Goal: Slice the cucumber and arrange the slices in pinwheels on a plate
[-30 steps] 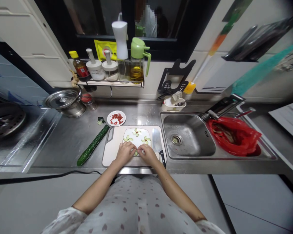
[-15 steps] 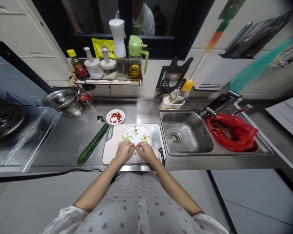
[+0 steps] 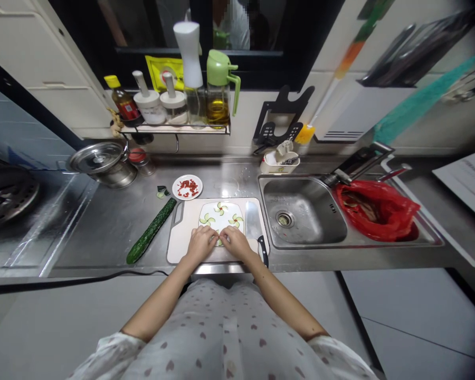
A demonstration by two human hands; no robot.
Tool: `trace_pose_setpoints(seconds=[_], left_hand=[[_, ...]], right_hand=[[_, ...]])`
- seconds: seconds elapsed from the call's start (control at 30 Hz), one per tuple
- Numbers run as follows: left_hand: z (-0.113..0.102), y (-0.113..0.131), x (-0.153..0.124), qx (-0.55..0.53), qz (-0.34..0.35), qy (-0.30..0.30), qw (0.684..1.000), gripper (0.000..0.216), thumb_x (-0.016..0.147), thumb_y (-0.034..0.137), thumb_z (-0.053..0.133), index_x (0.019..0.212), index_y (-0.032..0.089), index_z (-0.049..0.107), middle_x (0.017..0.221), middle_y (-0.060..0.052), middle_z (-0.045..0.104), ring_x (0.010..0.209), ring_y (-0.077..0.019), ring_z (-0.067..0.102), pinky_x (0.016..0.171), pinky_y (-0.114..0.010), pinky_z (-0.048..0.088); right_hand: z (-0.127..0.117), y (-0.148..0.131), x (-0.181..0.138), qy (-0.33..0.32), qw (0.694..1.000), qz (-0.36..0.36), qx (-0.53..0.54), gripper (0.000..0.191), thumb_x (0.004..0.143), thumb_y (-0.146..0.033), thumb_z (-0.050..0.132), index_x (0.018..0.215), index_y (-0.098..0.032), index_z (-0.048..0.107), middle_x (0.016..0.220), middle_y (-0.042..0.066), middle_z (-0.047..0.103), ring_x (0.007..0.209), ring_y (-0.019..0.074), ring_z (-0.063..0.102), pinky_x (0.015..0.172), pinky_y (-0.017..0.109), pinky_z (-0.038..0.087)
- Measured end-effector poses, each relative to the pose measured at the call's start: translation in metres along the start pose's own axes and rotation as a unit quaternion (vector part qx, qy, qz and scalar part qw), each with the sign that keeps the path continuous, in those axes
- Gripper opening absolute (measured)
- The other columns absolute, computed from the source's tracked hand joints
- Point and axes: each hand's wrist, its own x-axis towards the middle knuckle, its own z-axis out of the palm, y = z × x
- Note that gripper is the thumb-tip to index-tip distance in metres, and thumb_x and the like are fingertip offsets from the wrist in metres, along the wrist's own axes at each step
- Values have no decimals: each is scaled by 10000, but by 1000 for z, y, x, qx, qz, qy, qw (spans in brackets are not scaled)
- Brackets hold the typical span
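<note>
My left hand point(image 3: 202, 241) and my right hand point(image 3: 234, 243) meet over the near edge of a white square plate point(image 3: 220, 219). Both have fingers bent in a pinch, tips almost touching, and whatever they grip is too small to make out. A cucumber slice point(image 3: 220, 243) shows just beneath the fingertips. Pinwheels of thin cucumber slices with red centres lie on the plate, among them a far one point(image 3: 221, 209). Under the plate is a cutting board point(image 3: 182, 240). On its right side rests a broad knife point(image 3: 253, 219) with a black handle, beside my right hand.
A whole cucumber point(image 3: 151, 232) lies left of the board, near cucumber scraps point(image 3: 162, 191). Behind is a small plate point(image 3: 178, 186) of red pieces. At right are the sink point(image 3: 309, 219) and a red bag point(image 3: 380, 211). Bottles stand on a rack point(image 3: 182, 129); a lidded pot point(image 3: 114, 174) stands back left.
The view has shifted slightly, so the scene sits a little higher. Both hands stay pinched together at the plate's near edge, with only slight finger movement.
</note>
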Motion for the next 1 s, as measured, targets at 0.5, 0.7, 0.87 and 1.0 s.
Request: trace_pose_setpoints(seconds=[0.5,0.7,0.87,1.0], left_hand=[[4,-2,2,-2,4,3,1000,204,915,327,518,900,227,695,965,-68,660,964,-231,535,824,-353,335],[4,-4,2,-14,-6,10,1000,185,909,328,530,928,239,692,968,-55,669,978,-230,542,839,-356,335],[2,-5,2,-22,-38,25,999,191,907,338,524,957,246,684,986,-62,672,987,-234,548,848,-360,339],[5,-3,6,-16,-53,14,998,179,897,339,535,931,242,681,971,-67,672,985,-238,550,847,-362,336]], right_hand=[[-9,-1,5,-55,998,4,-32,82,900,-198,553,854,-187,620,848,26,608,838,159,517,747,251,354],[-9,-1,8,-65,996,0,-56,104,915,-192,532,861,-177,620,851,30,606,829,159,501,744,256,341],[-9,0,9,-86,990,-1,-110,159,940,-220,499,893,-172,643,877,50,620,840,171,499,744,266,328],[-7,-1,10,-110,983,0,-148,223,965,-241,452,921,-162,656,898,74,629,870,186,508,744,277,321]])
